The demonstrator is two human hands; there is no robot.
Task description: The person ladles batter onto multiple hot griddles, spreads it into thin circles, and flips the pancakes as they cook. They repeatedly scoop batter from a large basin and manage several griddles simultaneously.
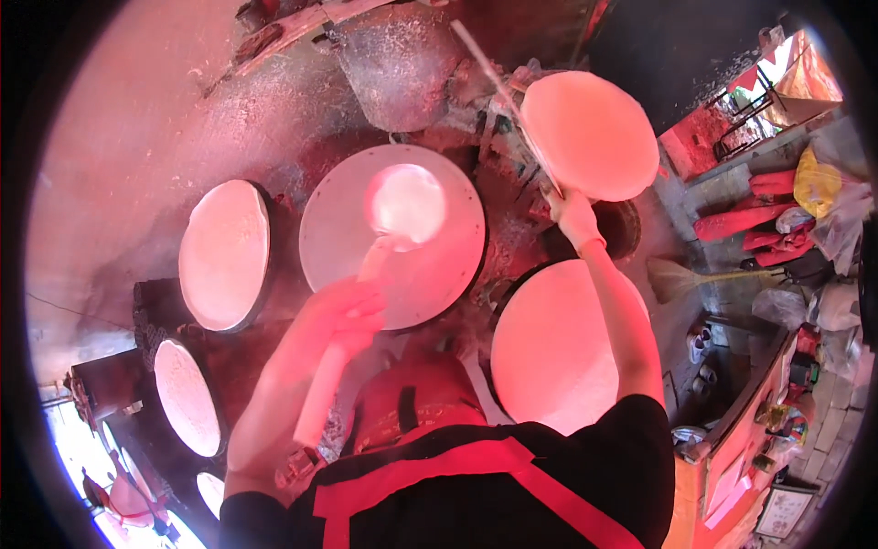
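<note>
My left hand (346, 316) is closed around the thick pale handle (319, 405) of a ladle. The ladle's round head (409, 202) overlaps the middle of a round grey griddle (343, 206) in view; glare hides whether it contains anything. Its height above the surface cannot be told. My right hand (576, 216) grips the lower end of a long thin stick (490, 72), which slants up and away to the left. Right beside that hand is a pale round sheet (590, 137), apparently flatbread; whether the hand also touches it is unclear. Below my right forearm lies another pale round (555, 343).
Pale rounds on dark griddles stand at left, one upper (225, 254) and one lower (186, 398). A large soot-stained metal pot (401, 68) is at the back. Beyond my right arm are a broom (675, 276) and an orange-sided counter (727, 473). Red light tints everything.
</note>
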